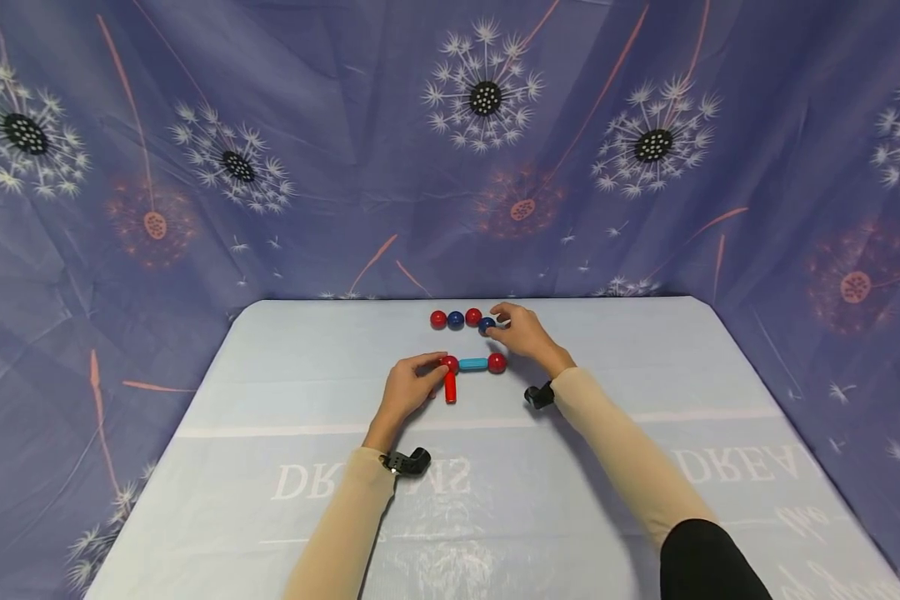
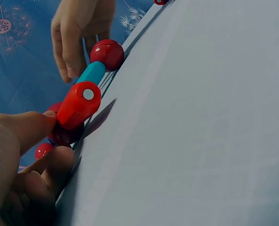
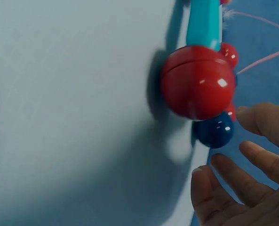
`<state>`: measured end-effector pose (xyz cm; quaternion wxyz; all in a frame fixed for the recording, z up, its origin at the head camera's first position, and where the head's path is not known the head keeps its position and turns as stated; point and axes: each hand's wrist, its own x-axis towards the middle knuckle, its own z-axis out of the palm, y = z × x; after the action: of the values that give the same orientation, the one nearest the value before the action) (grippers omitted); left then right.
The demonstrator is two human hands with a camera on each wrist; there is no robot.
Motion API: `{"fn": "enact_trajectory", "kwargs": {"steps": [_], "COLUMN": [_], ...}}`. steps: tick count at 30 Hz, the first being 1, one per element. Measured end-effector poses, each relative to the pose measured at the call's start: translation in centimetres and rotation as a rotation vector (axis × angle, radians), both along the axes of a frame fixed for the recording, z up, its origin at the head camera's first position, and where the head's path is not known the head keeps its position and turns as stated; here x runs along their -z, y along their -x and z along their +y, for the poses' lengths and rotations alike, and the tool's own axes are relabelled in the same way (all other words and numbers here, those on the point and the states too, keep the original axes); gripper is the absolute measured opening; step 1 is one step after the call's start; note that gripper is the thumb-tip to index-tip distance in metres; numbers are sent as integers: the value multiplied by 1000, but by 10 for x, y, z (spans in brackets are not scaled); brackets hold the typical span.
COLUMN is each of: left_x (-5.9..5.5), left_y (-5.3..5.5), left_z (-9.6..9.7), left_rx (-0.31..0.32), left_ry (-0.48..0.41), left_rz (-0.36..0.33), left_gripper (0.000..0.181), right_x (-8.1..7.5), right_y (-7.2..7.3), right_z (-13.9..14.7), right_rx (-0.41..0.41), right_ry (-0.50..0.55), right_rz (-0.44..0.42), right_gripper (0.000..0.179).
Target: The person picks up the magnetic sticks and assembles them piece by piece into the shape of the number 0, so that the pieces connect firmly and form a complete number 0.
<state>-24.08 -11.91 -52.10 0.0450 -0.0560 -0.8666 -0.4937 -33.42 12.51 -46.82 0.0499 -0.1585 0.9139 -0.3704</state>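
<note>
My left hand (image 1: 407, 387) pinches a red ball (image 1: 450, 363) between thumb and fingers. A red rod (image 1: 451, 387) extends from that ball toward me, its near end showing a pale round spot (image 2: 88, 94) in the left wrist view. From the same ball a light blue rod (image 1: 472, 364) runs right to a second red ball (image 1: 497, 362). Farther back, my right hand (image 1: 523, 331) is at a dark blue ball (image 3: 214, 129), thumb and fingers spread around it. The right wrist view shows a gap between the fingertips and this ball.
Beside the dark blue ball, a red ball (image 1: 473, 317), another blue ball (image 1: 456, 320) and one more red ball (image 1: 438, 320) line up near the far edge of the white-covered table (image 1: 285, 367). A purple dandelion-print curtain (image 1: 360, 167) hangs behind.
</note>
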Motion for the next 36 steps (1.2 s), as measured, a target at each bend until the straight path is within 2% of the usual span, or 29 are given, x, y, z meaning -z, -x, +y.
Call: {"fn": "enact_trajectory", "kwargs": {"steps": [3,8,22,29,36], "left_x": [0,-1,-1,-1,-3], "left_y": [-1,-1,-2,-3,-2], "left_z": [2,4,9,7,6], "left_rx": [6,-3,-51,-63,-62], "left_ry": [-2,7,0,12,10], "left_rz": [-15,-1,-25,-27,-12], "left_gripper": [32,31,32,33,33], "right_x": [4,8,17,10,1], "right_y": [3,5,5,-8,-32], "right_z": [2,1,5,12,5], "right_rx": [9,35,73,106,81], "right_ry": [-5,-11,0,84,164], "right_rz": [-22,-44,-32,-17,18], "right_gripper": [49,48,38,38,37]}}
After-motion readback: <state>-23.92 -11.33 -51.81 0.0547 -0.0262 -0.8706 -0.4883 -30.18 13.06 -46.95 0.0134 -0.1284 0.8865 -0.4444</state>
